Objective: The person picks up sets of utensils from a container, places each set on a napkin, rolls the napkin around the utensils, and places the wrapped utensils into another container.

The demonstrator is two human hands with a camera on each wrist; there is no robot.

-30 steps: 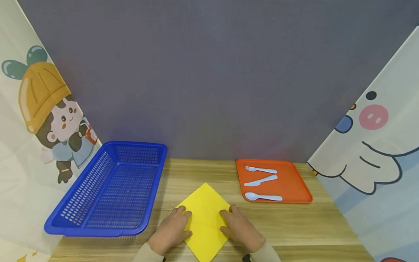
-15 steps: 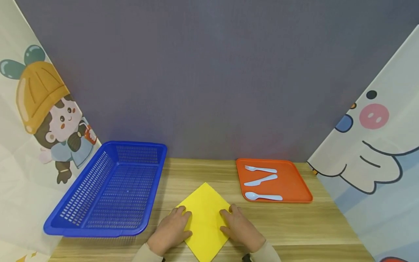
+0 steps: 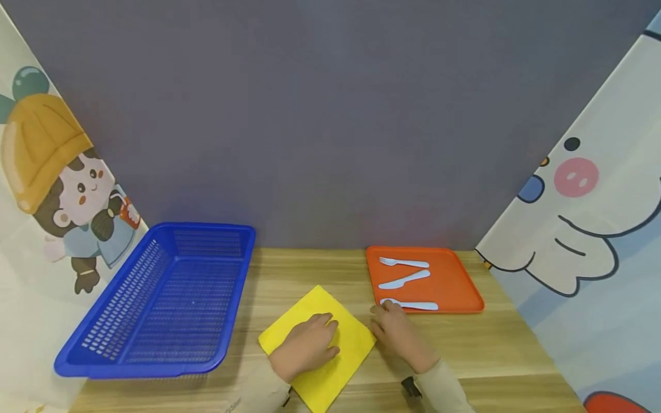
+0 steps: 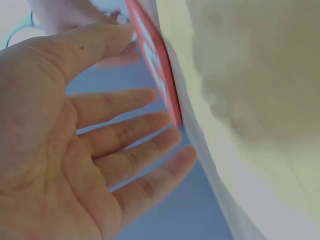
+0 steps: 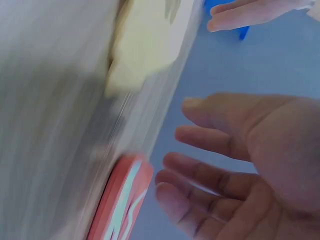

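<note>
A folded yellow square napkin (image 3: 338,338) lies diamond-wise on the wooden table. My left hand (image 3: 306,348) is over it with fingers extended; the left wrist view shows this left hand (image 4: 115,130) holding nothing, its fingertips apart from the cloth. To the right of the napkin is my right hand (image 3: 400,335), its fingertips by the near left corner of the orange tray (image 3: 454,287). In the right wrist view the fingers of the right hand (image 5: 235,165) are loosely bent and hold nothing. The white spoon (image 3: 418,305) lies on the tray, its bowl partly hidden behind the right fingertips.
A white knife (image 3: 405,280) and a white fork (image 3: 405,262) lie farther back on the tray. At the left stands a blue perforated plastic basket (image 3: 155,370). A grey panel (image 3: 330,126) rises behind the table, with white printed sheets (image 3: 547,246) at the sides.
Both hands have left the napkin's side edges. The left moved right, over the cloth; the right moved up and right to the tray's corner. The head view has shifted slightly.
</note>
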